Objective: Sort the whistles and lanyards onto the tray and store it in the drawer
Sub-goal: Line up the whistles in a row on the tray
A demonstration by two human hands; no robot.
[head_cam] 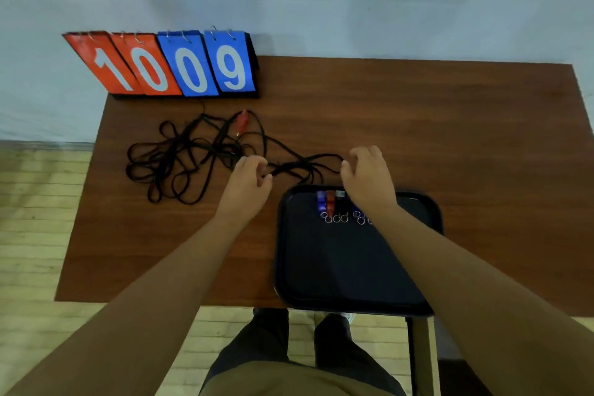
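Note:
A tangle of black lanyards (180,157) lies on the brown table, left of centre, with a red whistle (241,120) still on one cord at its far edge. My left hand (249,182) pinches a lanyard strand. My right hand (366,177) holds the other end of the same strand (308,164), which stretches between the two hands just beyond the tray. The black tray (353,283) sits at the table's front edge. Blue, red and black whistles (331,202) with metal key rings (336,219) lie in a row near its far rim, partly hidden by my right wrist.
A flip scoreboard (173,64) reading 10 and 09 stands at the table's far left corner against the pale wall. The table's right half (482,154) shows bare wood. My legs and a table leg (421,357) are below the front edge. No drawer is in view.

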